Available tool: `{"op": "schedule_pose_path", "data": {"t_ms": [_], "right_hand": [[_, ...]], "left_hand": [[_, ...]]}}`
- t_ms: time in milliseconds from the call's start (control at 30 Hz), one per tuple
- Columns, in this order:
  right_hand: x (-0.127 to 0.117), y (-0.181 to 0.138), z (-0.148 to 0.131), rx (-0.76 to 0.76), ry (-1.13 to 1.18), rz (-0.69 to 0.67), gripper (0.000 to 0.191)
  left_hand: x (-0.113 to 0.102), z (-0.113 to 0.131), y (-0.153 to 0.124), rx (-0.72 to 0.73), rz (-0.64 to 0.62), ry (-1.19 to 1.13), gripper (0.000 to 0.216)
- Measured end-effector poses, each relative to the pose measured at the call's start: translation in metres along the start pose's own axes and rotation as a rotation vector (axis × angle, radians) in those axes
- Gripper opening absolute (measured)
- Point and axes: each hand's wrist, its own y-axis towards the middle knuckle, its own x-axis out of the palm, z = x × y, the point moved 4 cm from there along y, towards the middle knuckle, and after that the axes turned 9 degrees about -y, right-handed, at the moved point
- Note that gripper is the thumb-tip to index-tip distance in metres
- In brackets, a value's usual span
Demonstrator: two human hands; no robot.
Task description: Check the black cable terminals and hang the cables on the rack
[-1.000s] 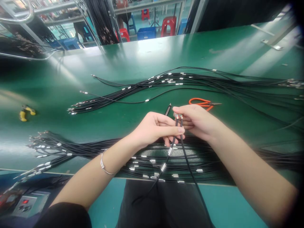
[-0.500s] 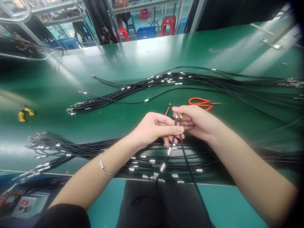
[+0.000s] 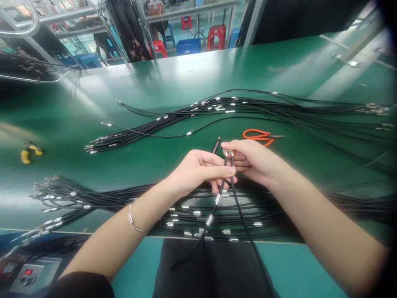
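Observation:
Two black cable ends stand side by side between my hands. My left hand (image 3: pixel 201 169) pinches the black cables (image 3: pixel 233 186) with its thumb across them, just below their tips. Up at the tips, my right hand (image 3: pixel 249 159) is closed on the small metal cable ends (image 3: pixel 228 153), its thumb over the top; fingers partly hide them. Two silvery sleeves (image 3: pixel 218 199) sit on the left cable, below my left hand. Both cables hang down over the table edge toward my lap. Just behind my hands lies a slim black pen-like tool (image 3: pixel 216 145).
Orange-handled scissors (image 3: pixel 257 135) lie beyond my right hand. One bundle of black cables (image 3: pixel 173 118) stretches across the green table (image 3: pixel 173 87); another bundle (image 3: pixel 120 192) runs under my forearms. Yellow-handled pliers (image 3: pixel 27 153) lie far left. A box with a red switch (image 3: pixel 28 273) is below.
My right thumb has come down slightly over the metal cable ends. Both hands keep their grip on the cables; the whole view has shifted slightly.

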Motion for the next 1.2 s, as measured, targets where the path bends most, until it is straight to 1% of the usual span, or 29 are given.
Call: {"op": "schedule_pose_path", "data": {"t_ms": [100, 333, 433, 467, 500, 533, 600, 667, 700, 733, 767, 800, 833, 867, 900, 933, 1000, 1100, 1167, 1200], "right_hand": [[-0.001, 0.0, 0.0, -0.001, -0.01, 0.011, 0.043], [0.001, -0.002, -0.001, -0.019, -0.02, 0.035, 0.042], [0.0, -0.001, -0.003, -0.02, -0.044, 0.036, 0.041], [-0.004, 0.0, -0.005, -0.025, -0.062, 0.059, 0.038], [-0.01, 0.001, -0.007, -0.038, -0.09, 0.11, 0.036], [-0.019, 0.002, -0.01, -0.058, -0.133, 0.193, 0.034], [-0.043, 0.002, -0.018, -0.12, -0.315, 0.453, 0.032], [-0.062, -0.002, -0.028, -0.242, -0.672, 0.762, 0.026], [-0.064, -0.005, -0.032, -0.328, -0.901, 0.869, 0.026], [-0.06, -0.005, -0.034, -0.428, -1.14, 0.906, 0.032], [-0.051, -0.003, -0.033, -0.531, -1.366, 0.862, 0.039], [-0.04, 0.0, -0.029, -0.623, -1.556, 0.749, 0.044], [-0.028, 0.003, -0.022, -0.689, -1.703, 0.6, 0.044], [-0.017, 0.007, -0.014, -0.72, -1.811, 0.45, 0.04], [-0.008, 0.009, -0.007, -0.722, -1.888, 0.332, 0.035], [-0.002, 0.011, -0.001, -0.699, -1.942, 0.259, 0.029], [0.001, 0.015, 0.004, -0.618, -2.011, 0.216, 0.019], [-0.005, 0.018, 0.003, -0.554, -2.027, 0.23, 0.016], [-0.012, 0.019, 0.001, -0.549, -1.932, 0.244, 0.017], [-0.016, 0.02, 0.0, -0.537, -1.824, 0.255, 0.017]], "left_hand": [[-0.001, 0.0, 0.0, -0.003, 0.005, 0.012, 0.024], [-0.002, 0.0, -0.001, 0.001, -0.031, 0.021, 0.02], [-0.003, 0.0, 0.0, 0.005, -0.011, 0.034, 0.023], [-0.004, 0.0, 0.0, 0.016, 0.003, 0.036, 0.024], [-0.006, 0.001, 0.001, 0.033, 0.02, 0.037, 0.024], [-0.008, 0.003, 0.002, 0.054, 0.041, 0.037, 0.024], [-0.012, 0.007, 0.004, 0.092, 0.089, 0.038, 0.024], [-0.016, 0.01, 0.005, 0.113, 0.131, 0.04, 0.025], [-0.017, 0.011, 0.005, 0.119, 0.145, 0.039, 0.026], [-0.017, 0.011, 0.005, 0.124, 0.149, 0.035, 0.028], [-0.016, 0.011, 0.005, 0.129, 0.143, 0.028, 0.029], [-0.014, 0.011, 0.004, 0.134, 0.127, 0.021, 0.032], [-0.012, 0.011, 0.004, 0.142, 0.106, 0.012, 0.038], [-0.01, 0.011, 0.003, 0.149, 0.086, 0.005, 0.046], [-0.008, 0.012, 0.003, 0.155, 0.066, -0.002, 0.056], [-0.006, 0.012, 0.002, 0.161, 0.044, -0.006, 0.067], [-0.002, 0.013, 0.0, 0.174, 0.005, -0.009, 0.083], [0.001, 0.014, -0.002, 0.19, -0.042, -0.007, 0.09], [0.001, 0.015, -0.002, 0.198, -0.056, -0.008, 0.088], [0.001, 0.014, -0.003, 0.2, -0.061, -0.009, 0.086]]}}
